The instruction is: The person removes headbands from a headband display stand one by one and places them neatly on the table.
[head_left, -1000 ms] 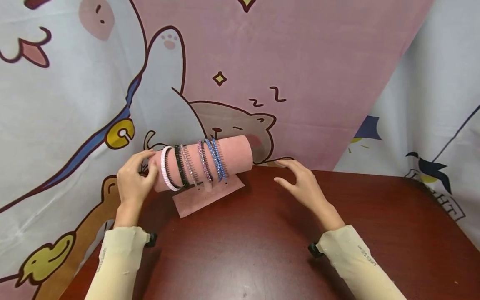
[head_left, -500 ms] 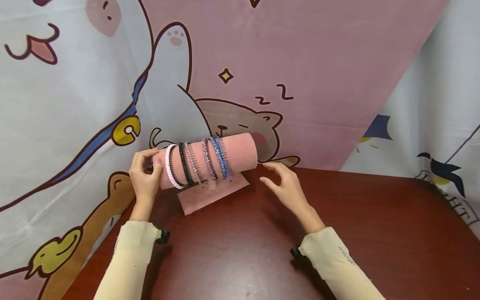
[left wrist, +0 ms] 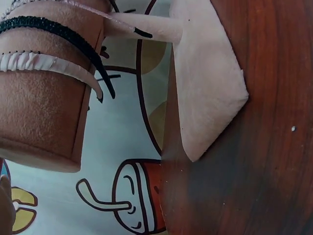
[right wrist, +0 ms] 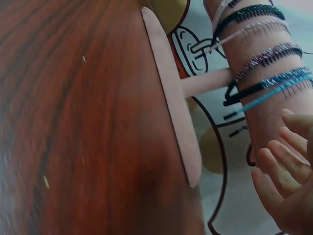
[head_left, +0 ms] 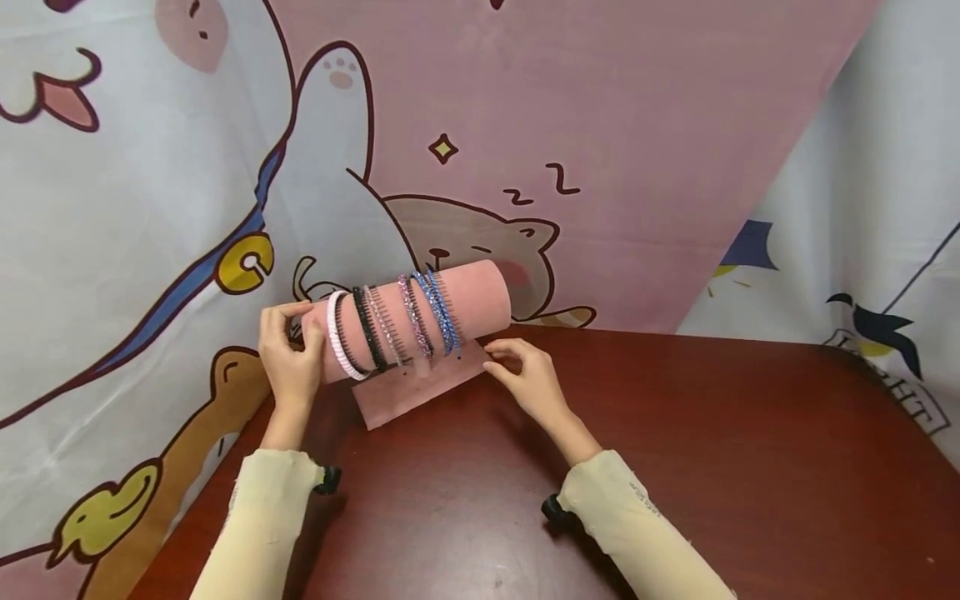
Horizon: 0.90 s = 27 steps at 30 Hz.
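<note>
A pink padded headband stand (head_left: 476, 300) lies at a slant near the back of the table, its roll raised on a short post above a flat base (head_left: 393, 400). Several headbands with comb teeth circle the roll: a white one (head_left: 341, 337), a black one (head_left: 367, 329), glittery pink ones and blue ones (head_left: 441, 312). My left hand (head_left: 291, 354) holds the roll's left end, thumb in front and fingers over the top; only a sliver of it shows in the left wrist view. My right hand (head_left: 528, 379) has loosely bent fingers close to the base's right corner, holding nothing.
The dark red wooden table (head_left: 465, 517) spreads in front and to the right. A cartoon-printed cloth (head_left: 637, 167) hangs directly behind the stand and along the left side. Small specks (right wrist: 46, 182) lie on the tabletop.
My right hand has come in leftward from the open table to the base's right corner. The left hand has shifted slightly right onto the roll's end. The headbands keep their places.
</note>
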### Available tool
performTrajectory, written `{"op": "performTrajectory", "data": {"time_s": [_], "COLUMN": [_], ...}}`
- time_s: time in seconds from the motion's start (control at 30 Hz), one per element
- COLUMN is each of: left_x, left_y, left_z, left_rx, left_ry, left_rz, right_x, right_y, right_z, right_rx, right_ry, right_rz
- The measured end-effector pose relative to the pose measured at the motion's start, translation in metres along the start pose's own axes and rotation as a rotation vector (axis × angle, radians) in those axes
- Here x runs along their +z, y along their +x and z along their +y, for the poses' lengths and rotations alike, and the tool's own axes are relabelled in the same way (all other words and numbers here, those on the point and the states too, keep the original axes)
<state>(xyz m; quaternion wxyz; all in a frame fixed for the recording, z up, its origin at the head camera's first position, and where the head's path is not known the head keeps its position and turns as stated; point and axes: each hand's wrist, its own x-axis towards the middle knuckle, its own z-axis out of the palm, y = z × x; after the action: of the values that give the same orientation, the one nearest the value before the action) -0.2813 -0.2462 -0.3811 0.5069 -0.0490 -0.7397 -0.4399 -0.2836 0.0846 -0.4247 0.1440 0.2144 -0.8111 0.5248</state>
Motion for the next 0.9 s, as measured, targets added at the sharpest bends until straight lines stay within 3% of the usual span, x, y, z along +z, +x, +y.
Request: {"op": "performTrajectory", "data": {"time_s": [0.17,0.33,0.63,0.9], "left_x": [0.001,-0.002,-0.016,-0.019], "left_y": [-0.004,-0.006,-0.008,-0.009], "left_z": [0.007,0.015,0.042,0.041], "left_rx": [0.017,-0.005,-0.054,-0.02], "left_ry": [0.007,0.016,-0.126,-0.128], "left_rz": [-0.018,-0.026,-0.062,-0.061], "right_x": [0.012,0.024,0.041,0.046], "right_y": [0.002,0.006,0.013,0.017], "right_z": [0.004,0.001,-0.003,-0.004], "right_rx": [0.02,0.038,0.076,0.092], "right_ry": [0.077,0.133,0.182,0.178], "right_rz": [0.02,0.046,0.086,0.104]}}
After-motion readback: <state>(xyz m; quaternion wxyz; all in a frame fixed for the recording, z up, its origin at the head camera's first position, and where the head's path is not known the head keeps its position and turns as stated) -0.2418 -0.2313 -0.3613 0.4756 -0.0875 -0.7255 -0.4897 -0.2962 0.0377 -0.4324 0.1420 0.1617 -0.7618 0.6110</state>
